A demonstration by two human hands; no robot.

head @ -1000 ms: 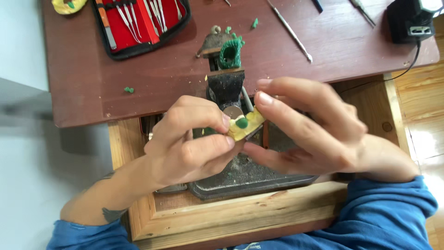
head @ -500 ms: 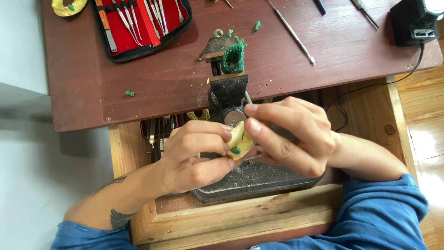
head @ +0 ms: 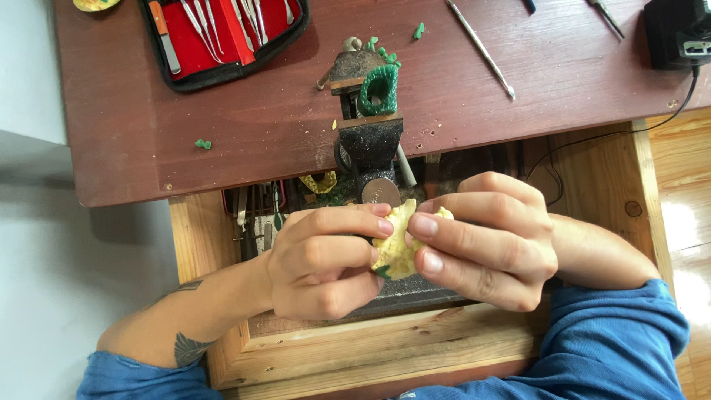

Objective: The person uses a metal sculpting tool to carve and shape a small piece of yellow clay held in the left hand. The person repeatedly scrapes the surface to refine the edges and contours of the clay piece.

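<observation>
Left grip: my fingers closed on the yellow lump, pinching its left edge.
Right grip: closed on the same lump from the right.
Yellow lump: between both grips, a green speck at its lower edge.
Beyond the grips: small dark vise with green ring, on the tabletop.
Far left beyond: red tool case.
Beneath: wooden drawer.
</observation>
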